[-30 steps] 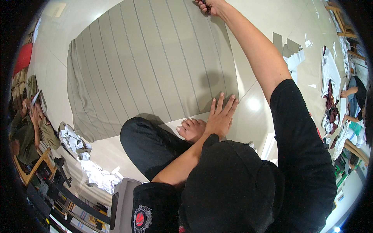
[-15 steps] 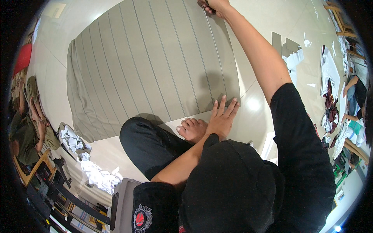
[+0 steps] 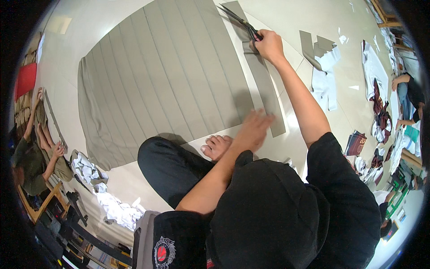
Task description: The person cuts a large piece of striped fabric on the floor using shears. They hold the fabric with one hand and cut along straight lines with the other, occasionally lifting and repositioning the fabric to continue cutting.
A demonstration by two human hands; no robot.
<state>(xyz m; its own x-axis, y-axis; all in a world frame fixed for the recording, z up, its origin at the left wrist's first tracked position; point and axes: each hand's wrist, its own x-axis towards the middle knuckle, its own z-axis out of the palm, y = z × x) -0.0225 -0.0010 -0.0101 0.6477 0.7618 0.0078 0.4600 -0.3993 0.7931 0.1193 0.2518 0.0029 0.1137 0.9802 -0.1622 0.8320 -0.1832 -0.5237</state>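
Note:
A large grey-beige cloth (image 3: 170, 67) marked with long parallel lines lies flat on the floor before me. My right hand (image 3: 270, 45) is closed around the black handles of a pair of scissors (image 3: 234, 17), whose blades are parted and point to the far left. Beneath the scissors runs a narrow strip of the same cloth (image 3: 265, 85), folded over partway along and separated from the large piece by a gap. My left hand (image 3: 254, 131), blurred by motion, is over the near right corner of the cloth beside the strip, its fingers stretched out and apart.
My bare foot (image 3: 217, 147) rests at the cloth's near edge. Crumpled white cloth (image 3: 114, 208) lies to the left, grey and white scraps (image 3: 324, 74) to the right. Another person (image 3: 33, 152) sits at the far left. Piled garments (image 3: 380, 112) line the right side.
The right edge strip has come apart from the large cloth. My right hand with the scissors has come nearer and right, and my left hand has shifted slightly and blurred.

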